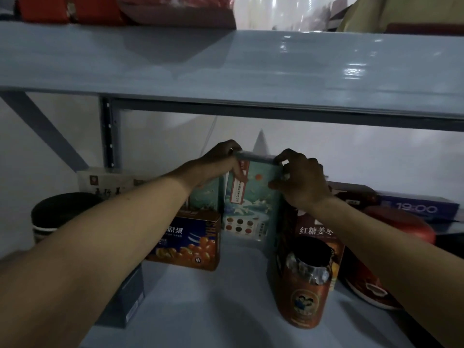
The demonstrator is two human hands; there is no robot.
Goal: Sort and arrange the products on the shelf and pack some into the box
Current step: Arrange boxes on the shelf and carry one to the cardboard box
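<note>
Gripping hands hiding teal box corners

The head camera looks forward and slightly down, close to the lower shelf.

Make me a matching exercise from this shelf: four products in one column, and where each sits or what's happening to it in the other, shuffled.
1. tall teal illustrated carton
2. blue-and-orange box printed with fruit
3. orange cylindrical canister
4. purple-blue flat box marked 19:00

A. far right, at the back
B. nearest the camera, at the front of the shelf
C. gripped at its top corners by the left hand and right hand
D. just left of the held carton

Pairs: 1-C, 2-D, 3-B, 4-A
</note>
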